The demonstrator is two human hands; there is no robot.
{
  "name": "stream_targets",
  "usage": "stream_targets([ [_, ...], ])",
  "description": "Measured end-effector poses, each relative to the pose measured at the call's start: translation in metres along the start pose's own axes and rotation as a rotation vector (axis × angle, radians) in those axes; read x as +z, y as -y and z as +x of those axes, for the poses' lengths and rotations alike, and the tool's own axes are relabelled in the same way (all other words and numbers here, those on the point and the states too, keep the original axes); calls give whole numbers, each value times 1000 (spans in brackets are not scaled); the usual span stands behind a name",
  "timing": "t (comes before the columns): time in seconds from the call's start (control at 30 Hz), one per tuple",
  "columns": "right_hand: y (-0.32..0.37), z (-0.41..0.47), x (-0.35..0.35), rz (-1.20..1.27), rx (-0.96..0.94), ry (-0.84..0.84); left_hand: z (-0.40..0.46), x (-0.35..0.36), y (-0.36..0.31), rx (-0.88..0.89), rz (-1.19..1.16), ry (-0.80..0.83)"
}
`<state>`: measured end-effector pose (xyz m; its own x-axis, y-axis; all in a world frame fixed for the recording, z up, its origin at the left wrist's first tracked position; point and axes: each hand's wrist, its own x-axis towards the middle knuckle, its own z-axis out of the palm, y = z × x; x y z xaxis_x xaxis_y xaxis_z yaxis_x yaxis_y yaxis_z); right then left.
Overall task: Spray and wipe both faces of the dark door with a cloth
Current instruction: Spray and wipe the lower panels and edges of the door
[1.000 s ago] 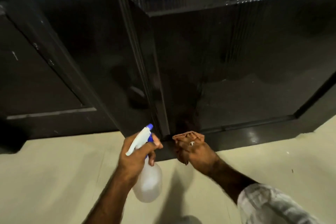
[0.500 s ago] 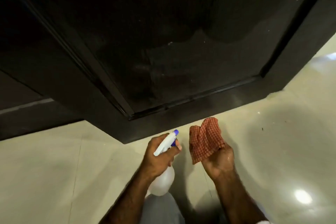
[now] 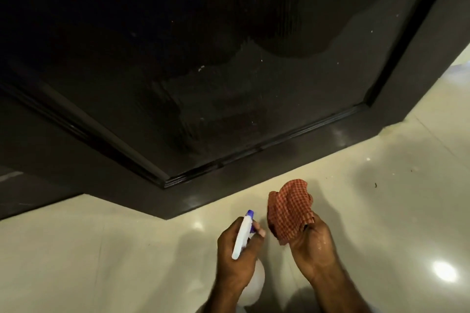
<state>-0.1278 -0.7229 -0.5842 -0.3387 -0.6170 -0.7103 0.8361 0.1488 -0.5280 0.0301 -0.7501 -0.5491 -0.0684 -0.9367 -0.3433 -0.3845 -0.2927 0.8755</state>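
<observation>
Between wipes: spray bottle (image 3: 244, 236) is gripped by left hand (image 3: 235, 254), checked cloth (image 3: 290, 208) by right hand (image 3: 311, 246), lower centre; streaked door (image 3: 229, 84) above judged awaiting respray.

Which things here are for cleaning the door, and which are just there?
For the job:
- dark door
- spray bottle, held by the left hand
- checked cloth, held by the right hand

Just there:
- shiny floor tiles
- small specks on the floor
</observation>
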Motion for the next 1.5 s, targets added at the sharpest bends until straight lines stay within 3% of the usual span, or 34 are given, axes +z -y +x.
stream_targets([
  [0.13, 30, 9, 22, -20, -185, -81, 13, 8, 22, 93, -124, -108],
  [0.33, 73, -23, 118, -279, -971, -7, 29, 19, 36, 116, -171, -164],
  [0.47, 43, 3, 171, -753, -1511, -35, 40, 12, 49, 82, -229, -187],
  [0.6, 20, 65, 131, -1236, -1845, -27, 42, 8, 54, 100, -220, -185],
  [0.63, 27, 74, 118, -1271, -1872, -3, 41, 9, 53, 117, -206, -165],
  [0.7, 41, 77, 108, -1193, -1744, -29, 40, 9, 52, 115, -188, -110],
  [0.8, 41, 66, 125, -680, -1384, -70, 42, 10, 52, 81, -200, -75],
  [0.87, 21, 51, 152, -562, -1314, -39, 42, 10, 51, 114, -190, -84],
  [0.93, -1, 37, 173, -741, -1388, 22, 44, 9, 52, 116, -188, -88],
  [1.07, -4, 47, 157, -1191, -1805, 297, 44, 6, 47, 94, -149, -119],
  [1.13, 10, 70, 129, -1431, -1812, 342, 41, 5, 41, 15, -171, -140],
  [1.17, 20, 81, 114, -1495, -1753, 275, 39, 4, 37, -14, -192, -148],
  [1.23, 37, 84, 101, -1440, -1597, 38, 38, 4, 29, -62, -201, -146],
  [1.3, 41, 79, 108, -1171, -1438, -184, 37, 3, 28, -92, -224, -153],
  [1.37, 31, 64, 125, -1030, -1340, -301, 38, 3, 30, -41, -219, -169],
  [1.4, 18, 57, 132, -1038, -1302, -287, 38, 2, 31, 8, -182, -189],
  [1.5, -26, 49, 144, -1051, -1366, 67, 42, 1, 29, -34, -146, -196],
])
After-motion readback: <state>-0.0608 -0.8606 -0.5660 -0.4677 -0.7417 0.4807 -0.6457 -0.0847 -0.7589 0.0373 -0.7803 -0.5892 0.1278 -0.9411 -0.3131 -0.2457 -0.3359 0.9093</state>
